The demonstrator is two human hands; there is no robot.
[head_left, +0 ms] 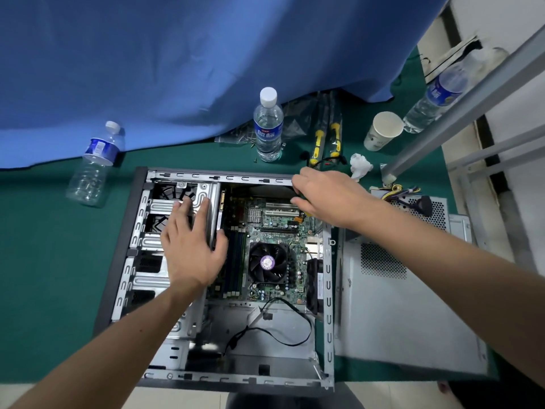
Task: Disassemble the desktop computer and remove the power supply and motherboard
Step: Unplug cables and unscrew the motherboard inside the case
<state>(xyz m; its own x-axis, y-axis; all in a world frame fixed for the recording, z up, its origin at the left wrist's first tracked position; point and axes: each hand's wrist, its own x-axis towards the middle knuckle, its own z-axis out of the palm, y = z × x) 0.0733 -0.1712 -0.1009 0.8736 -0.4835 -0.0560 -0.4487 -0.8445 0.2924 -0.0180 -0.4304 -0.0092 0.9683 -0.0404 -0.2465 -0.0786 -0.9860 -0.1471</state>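
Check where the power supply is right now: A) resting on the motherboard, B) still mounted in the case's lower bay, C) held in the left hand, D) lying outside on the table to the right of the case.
D: the power supply, with its cable bundle, lies on the table beyond the side panel, right of the case; the lower bay is vacant.

Green table cover (44, 261); blue cloth (177, 69) at 12 o'clock. Three water bottles (267, 125) (94, 165) (433, 98) (one upright), paper cup (383, 131) and crumpled tissue (360, 166) at 1 o'clock.
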